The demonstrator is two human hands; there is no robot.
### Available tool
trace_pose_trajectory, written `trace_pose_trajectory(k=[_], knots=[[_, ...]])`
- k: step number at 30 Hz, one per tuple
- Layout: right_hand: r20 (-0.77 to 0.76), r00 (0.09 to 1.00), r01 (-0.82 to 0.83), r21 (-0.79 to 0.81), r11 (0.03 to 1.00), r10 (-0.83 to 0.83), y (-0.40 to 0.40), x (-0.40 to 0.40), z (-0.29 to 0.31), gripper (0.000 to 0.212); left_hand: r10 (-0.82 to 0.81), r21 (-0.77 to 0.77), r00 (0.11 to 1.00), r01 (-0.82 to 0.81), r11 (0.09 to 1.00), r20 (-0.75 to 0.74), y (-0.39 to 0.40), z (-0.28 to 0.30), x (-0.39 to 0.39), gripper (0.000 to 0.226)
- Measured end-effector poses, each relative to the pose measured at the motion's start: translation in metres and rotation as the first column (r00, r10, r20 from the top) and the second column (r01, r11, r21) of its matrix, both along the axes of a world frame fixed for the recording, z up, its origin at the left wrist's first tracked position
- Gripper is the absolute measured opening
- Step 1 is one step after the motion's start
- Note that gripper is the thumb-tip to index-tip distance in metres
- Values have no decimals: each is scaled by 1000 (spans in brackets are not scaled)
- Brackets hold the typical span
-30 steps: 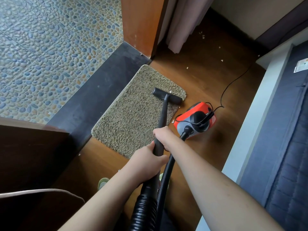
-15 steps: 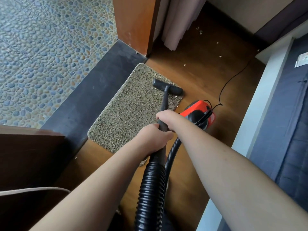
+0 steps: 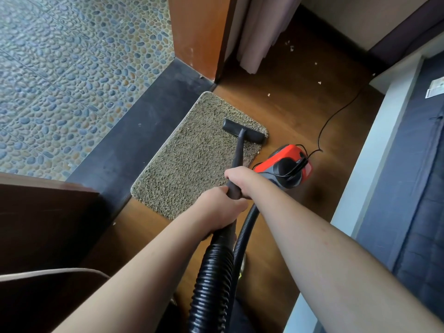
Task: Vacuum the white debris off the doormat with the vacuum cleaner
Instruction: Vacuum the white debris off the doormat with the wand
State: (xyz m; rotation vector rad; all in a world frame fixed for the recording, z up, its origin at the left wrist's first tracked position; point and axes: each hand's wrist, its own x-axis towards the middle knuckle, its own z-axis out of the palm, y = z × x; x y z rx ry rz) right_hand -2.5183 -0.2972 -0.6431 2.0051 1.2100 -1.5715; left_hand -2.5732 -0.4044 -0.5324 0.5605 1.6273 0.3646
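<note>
Two hands on one black wand (image 3: 236, 164): my right hand (image 3: 240, 181) grips it higher up toward the nozzle, fingers wrapped round the tube, forearm running in from the lower right; my left hand (image 3: 217, 210) is clenched round it just behind, where the ribbed hose (image 3: 211, 284) joins. Nozzle (image 3: 245, 131) lies flat on the far right corner of the doormat (image 3: 187, 169), its right end at the mat's edge. Change since a second ago: nozzle pushed from a little short of that corner out to it; both hands kept their grip, arms stretched further forward. Vacuum cleaner (image 3: 288, 167), red and black, sits on the wooden floor (image 3: 295, 116) just beside the mat's right edge, its cord (image 3: 336, 114) trailing away toward the wall. White debris (image 3: 268, 94) lies scattered on the floor beyond the mat; one speck by the mat's right edge. Borders: dark threshold strip (image 3: 134, 145) along the mat's left, door frame (image 3: 199, 34) and curtain (image 3: 259, 32) beyond it, bed (image 3: 413, 179) at right; open floor between mat and bed.
</note>
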Motion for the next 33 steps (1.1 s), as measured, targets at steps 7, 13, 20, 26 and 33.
trace_pose_trajectory(k=[7, 13, 20, 26, 33], knots=[[9, 998, 63, -5, 998, -63, -32, -3, 0, 39, 0, -2, 1000, 0, 1000, 3, -30, -1, -3, 20], [-2, 992, 123, -17, 992, -123, -57, -6, 2, 45, -37, -21, 999, 37, 999, -14, -54, -1, -5, 36], [-22, 986, 164, -48, 985, -165, -89, -10, -4, 65, -118, -19, 986, 116, 993, -115, -85, -6, -15, 72], [-50, 979, 193, -67, 979, -196, -107, -10, -5, 68, -109, -33, 988, 106, 994, -113, -104, 0, -23, 49], [-8, 990, 138, 20, 990, -138, -105, -8, -4, 60, -72, -52, 991, 67, 996, -109, -104, 12, -25, 62]])
